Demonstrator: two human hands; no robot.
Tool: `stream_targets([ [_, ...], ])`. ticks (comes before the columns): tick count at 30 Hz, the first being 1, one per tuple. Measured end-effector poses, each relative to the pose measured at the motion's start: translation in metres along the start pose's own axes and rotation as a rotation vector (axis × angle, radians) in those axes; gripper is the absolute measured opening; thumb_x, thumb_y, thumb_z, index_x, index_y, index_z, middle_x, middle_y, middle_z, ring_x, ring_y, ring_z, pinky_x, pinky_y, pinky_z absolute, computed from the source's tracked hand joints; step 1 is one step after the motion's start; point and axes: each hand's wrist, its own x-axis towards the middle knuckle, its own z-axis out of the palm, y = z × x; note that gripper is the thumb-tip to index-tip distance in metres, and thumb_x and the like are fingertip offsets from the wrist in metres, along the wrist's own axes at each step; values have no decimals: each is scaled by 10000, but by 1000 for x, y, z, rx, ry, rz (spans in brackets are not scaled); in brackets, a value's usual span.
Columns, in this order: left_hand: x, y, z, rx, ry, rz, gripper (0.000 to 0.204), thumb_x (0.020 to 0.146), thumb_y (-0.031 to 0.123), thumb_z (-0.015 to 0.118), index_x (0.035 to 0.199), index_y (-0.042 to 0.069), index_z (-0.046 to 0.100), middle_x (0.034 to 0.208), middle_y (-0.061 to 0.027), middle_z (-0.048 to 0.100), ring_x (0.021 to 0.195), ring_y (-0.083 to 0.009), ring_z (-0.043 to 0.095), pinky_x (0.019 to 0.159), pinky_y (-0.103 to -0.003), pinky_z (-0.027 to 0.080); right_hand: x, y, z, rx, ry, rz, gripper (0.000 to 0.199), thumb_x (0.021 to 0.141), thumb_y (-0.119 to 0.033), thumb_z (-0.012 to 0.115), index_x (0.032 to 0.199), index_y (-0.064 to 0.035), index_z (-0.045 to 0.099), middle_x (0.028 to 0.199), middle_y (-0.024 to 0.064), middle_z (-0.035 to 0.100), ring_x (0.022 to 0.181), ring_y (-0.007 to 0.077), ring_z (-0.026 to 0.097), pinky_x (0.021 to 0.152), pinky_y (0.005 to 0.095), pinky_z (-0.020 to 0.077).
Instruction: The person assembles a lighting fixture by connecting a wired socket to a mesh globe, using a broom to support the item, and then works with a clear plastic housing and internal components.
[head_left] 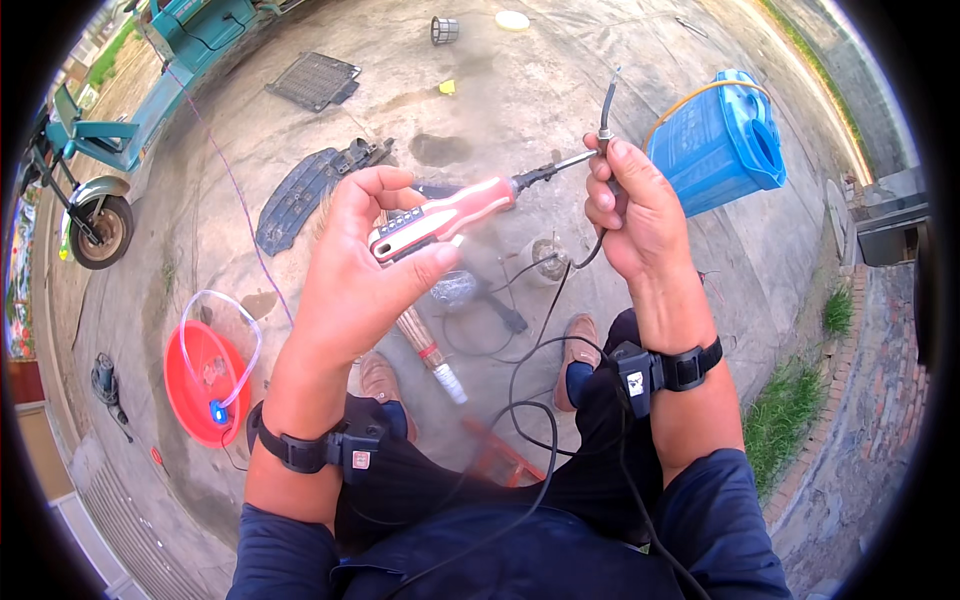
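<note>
While the left hand curves half-open around a red-and-white screwdriver, upper centre, grip uncertain, the right hand pinches a black cable at its tip, work seemingly under way, unfinished

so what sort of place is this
Most likely an outdoor yard, perhaps by a home or small workshop: bare concrete-like ground, grass growing along the right side, and a teal wheeled vehicle standing at the upper left.
</note>
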Motion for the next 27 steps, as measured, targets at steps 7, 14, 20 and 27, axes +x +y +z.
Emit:
stream_targets([
  [7,7,-2,-14,-76,-78,-176,431,934,175,709,1278,46,484,1000,-64,655,781,-118,664,557,-190,460,-2,-3,0,-16,10,-10,271,1006,-238,641,1132,1,658,792,-27,598,610,58,512,475,194,315],
  [14,9,-23,-3,-38,-17,105,342,977,197,664,1246,38,524,975,-56,678,749,-114,661,605,-203,478,-1,-3,2,-21,12,-23,264,1008,-235,638,1129,-2,663,792,-31,598,605,57,509,474,192,313],
  [20,6,-11,-4,-28,-33,-34,309,991,219,650,1224,45,546,929,-43,670,705,-101,642,589,-195,450,-2,-4,-2,-20,-4,-34,257,1010,-229,634,1129,-4,666,799,-26,603,609,56,513,471,190,311],
  [27,8,-11,-4,-228,-44,-294,328,997,235,638,1239,53,514,903,-47,658,676,-105,641,506,-197,417,-2,-5,2,-13,-17,-36,252,1012,-224,630,1129,-4,668,805,-22,609,608,58,516,468,188,312],
])
